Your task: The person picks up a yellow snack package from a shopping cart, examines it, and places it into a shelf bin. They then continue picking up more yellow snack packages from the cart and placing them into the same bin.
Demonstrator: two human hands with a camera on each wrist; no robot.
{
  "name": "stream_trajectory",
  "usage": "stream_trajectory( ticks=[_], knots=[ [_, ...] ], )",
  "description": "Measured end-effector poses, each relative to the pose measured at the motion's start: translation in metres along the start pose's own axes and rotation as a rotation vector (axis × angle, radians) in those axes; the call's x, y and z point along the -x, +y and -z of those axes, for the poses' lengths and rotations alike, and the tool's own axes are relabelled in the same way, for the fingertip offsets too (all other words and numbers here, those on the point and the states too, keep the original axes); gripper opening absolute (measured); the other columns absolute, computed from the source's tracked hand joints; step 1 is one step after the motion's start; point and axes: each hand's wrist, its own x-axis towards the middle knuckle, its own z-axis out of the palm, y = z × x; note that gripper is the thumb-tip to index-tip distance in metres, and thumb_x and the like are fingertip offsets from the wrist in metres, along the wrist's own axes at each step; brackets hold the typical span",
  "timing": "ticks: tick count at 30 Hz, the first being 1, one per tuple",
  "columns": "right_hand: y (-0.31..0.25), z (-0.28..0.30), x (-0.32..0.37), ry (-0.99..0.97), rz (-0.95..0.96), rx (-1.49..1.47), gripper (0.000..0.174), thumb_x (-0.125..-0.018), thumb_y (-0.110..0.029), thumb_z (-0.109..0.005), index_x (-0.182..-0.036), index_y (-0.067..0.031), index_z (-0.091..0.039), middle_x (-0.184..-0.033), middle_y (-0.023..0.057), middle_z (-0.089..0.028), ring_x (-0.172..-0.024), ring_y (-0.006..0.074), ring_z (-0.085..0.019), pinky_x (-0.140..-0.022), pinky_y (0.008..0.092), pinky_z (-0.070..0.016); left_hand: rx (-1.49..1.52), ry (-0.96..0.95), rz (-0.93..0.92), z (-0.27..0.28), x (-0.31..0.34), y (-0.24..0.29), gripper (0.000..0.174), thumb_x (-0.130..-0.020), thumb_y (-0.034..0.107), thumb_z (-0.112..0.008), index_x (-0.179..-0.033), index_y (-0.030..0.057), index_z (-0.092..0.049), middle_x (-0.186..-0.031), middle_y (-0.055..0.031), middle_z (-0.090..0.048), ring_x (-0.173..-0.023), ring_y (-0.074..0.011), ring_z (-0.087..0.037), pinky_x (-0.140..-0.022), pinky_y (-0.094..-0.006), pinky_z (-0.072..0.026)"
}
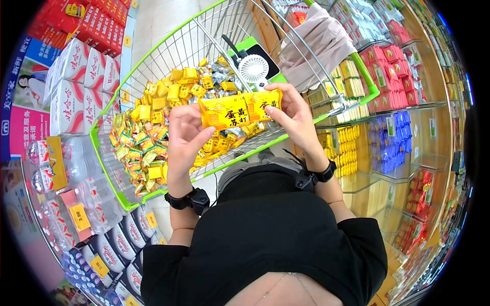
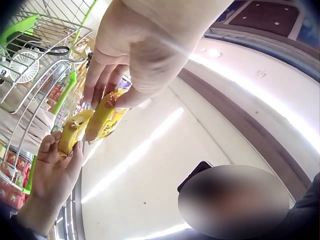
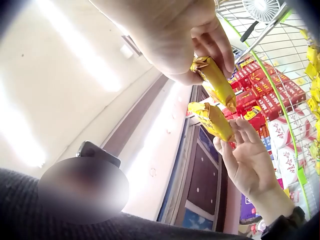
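Two yellow snack packets with black Chinese lettering are held up side by side over a shopping cart [image 1: 125, 204]. My left hand [image 1: 185, 140] pinches the left packet [image 1: 224, 116] at its outer end, thumb below and fingers behind. My right hand [image 1: 297, 120] pinches the right packet [image 1: 265, 104], its thumb on the printed front. The packets' inner ends meet or overlap in the head view. From the left wrist, each packet shows as a plump sealed pouch, the left one [image 2: 104, 119] nearer. In the right wrist view the right packet [image 3: 216, 82] sits between thumb and fingers.
Piles of yellow, silver and green-orange wrapped snacks [image 1: 158, 109] fill the cart. A white handheld fan [image 1: 253, 69] sits at its handle end, and a pale cloth [image 1: 319, 41] hangs there. Snack shelves [image 1: 393, 137] line the right; white-and-red cartons [image 1: 69, 104] and bottle packs [image 1: 84, 158] stand left.
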Motion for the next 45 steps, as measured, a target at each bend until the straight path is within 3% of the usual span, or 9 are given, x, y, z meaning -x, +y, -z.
stream_trajectory(
  ticks=[8, 18, 20, 32, 40, 42, 45],
  knots=[
    [0.011, -0.013, 0.013, 0.066, 0.014, -0.021, 0.03, -0.079, -0.003, -0.051, -0.108, -0.0052, -0.042, -0.095, 0.0034, -0.052, -0.084, 0.0068, -0.05, -0.071, 0.0203, -0.042, 0.023, -0.085, 0.055, 0.01, 0.003, -0.005, 0.033, -0.071, -0.012, -0.051, -0.094, 0.0055, -0.035, -0.097, -0.0105, -0.043, -0.095, -0.0201, -0.049, -0.082, -0.033, -0.0442],
    [0.011, -0.015, 0.043, 0.196, 0.023, 0.047, 0.023, -0.084, -0.008, -0.045, -0.107, -0.0037, -0.044, -0.092, 0.0034, -0.052, -0.085, 0.0061, -0.048, -0.075, 0.0214, -0.0386, 0.044, -0.198, 0.248, 0.0, -0.009, -0.011, 0.034, -0.072, -0.009, -0.052, -0.099, 0.0046, -0.037, -0.1, -0.0078, -0.044, -0.1, -0.0181, -0.047, -0.086, -0.0315, -0.0399],
    [0.009, -0.012, 0.05, 0.214, 0.03, 0.042, 0.023, -0.085, -0.009, -0.045, -0.107, -0.0037, -0.044, -0.092, 0.0034, -0.052, -0.086, 0.0062, -0.048, -0.076, 0.0218, -0.0384, -0.115, -0.208, 0.286, -0.005, -0.01, -0.011, 0.037, -0.072, -0.007, -0.055, -0.103, 0.0045, -0.039, -0.1, -0.0065, -0.045, -0.099, -0.0156, -0.046, -0.087, -0.0299, -0.0376],
    [-0.012, 0.033, 0.099, 0.23, 0.108, -0.007, 0.023, -0.084, -0.006, -0.044, -0.107, -0.0031, -0.044, -0.092, 0.0024, -0.052, -0.083, 0.0059, -0.05, -0.072, 0.0197, -0.0407, -0.149, -0.345, 0.263, -0.078, 0.001, -0.025, 0.04, -0.071, -0.006, -0.054, -0.105, 0.005, -0.036, -0.1, -0.0071, -0.045, -0.1, -0.016, -0.045, -0.087, -0.0291, -0.0359],
    [-0.016, 0.08, 0.151, 0.288, 0.084, -0.015, 0.027, -0.084, -0.012, -0.048, -0.109, -0.0048, -0.043, -0.091, 0.0032, -0.053, -0.081, 0.0067, -0.051, -0.068, 0.0208, -0.0424, -0.187, -0.413, 0.24, -0.142, 0.012, -0.044, 0.037, -0.072, -0.003, -0.057, -0.103, 0.004, -0.04, -0.096, -0.0056, -0.048, -0.092, -0.013, -0.048, -0.082, -0.0272, -0.0393],
    [-0.022, 0.088, 0.164, 0.313, 0.079, -0.08, 0.033, -0.08, -0.012, -0.055, -0.11, -0.0049, -0.042, -0.093, 0.004, -0.053, -0.084, 0.0081, -0.052, -0.071, 0.022, -0.0434, -0.212, -0.44, 0.233, -0.158, 0.016, -0.049, 0.036, -0.072, -0.003, -0.057, -0.103, 0.0039, -0.04, -0.096, -0.0055, -0.047, -0.092, -0.0125, -0.048, -0.081, -0.0273, -0.0393],
    [-0.023, 0.103, 0.187, 0.327, 0.078, 0.068, 0.049, -0.067, -0.012, -0.068, -0.109, -0.0053, -0.043, -0.096, 0.0043, -0.053, -0.083, 0.0103, -0.054, -0.074, 0.0238, -0.0444, -0.224, -0.485, 0.238, -0.181, 0.024, -0.058, 0.037, -0.072, -0.002, -0.058, -0.104, 0.004, -0.04, -0.095, -0.005, -0.046, -0.091, -0.0124, -0.048, -0.08, -0.0275, -0.0395]
  ],
)
